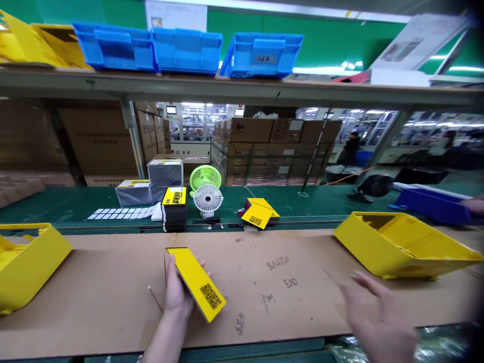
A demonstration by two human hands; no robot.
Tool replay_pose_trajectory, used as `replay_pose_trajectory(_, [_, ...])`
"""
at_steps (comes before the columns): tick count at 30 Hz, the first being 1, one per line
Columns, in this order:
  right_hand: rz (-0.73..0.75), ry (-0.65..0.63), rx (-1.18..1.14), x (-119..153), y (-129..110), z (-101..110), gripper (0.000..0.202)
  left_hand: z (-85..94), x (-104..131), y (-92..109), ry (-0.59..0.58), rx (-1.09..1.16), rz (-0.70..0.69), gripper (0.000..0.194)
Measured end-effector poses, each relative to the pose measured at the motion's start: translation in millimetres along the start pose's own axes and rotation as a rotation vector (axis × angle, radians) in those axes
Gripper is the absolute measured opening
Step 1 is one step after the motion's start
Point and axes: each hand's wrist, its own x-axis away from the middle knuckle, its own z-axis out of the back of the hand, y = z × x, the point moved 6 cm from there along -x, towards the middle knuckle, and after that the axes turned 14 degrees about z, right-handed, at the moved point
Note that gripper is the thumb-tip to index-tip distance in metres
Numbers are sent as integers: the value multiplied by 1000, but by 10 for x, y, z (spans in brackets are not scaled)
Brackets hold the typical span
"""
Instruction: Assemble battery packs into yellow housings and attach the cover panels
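My left hand (177, 292) grips a flat, yellow-faced rectangular pack (198, 282) with a QR code near its lower end, held tilted above the cardboard sheet (287, 307). A thin dark-red wire (155, 298) with a pale tip shows left of that hand. My right hand (378, 312) is over the cardboard's right part, slightly blurred, its fingers apart with nothing visible in them. Just beyond it sits an open yellow bin (381, 247).
Another yellow bin (34, 267) stands at the left. Along the back are more yellow packs (259, 214), a white fan (207, 199), a green fan (205, 176) and boxes (166, 174). Blue bins (187, 50) line the overhead shelf. A person's hand (475, 205) touches a dark-blue bin (434, 204).
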Motion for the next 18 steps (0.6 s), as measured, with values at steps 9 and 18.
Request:
replay_pose_trajectory(9, [680,-370,-841,119,-2111,-635,58,-230,418,12,-68,-262,-116,55])
replay_pose_trajectory(18, [57,-377,-668,-68,-1066,-987,29,407,960,2309,932,-1676,-1005,70])
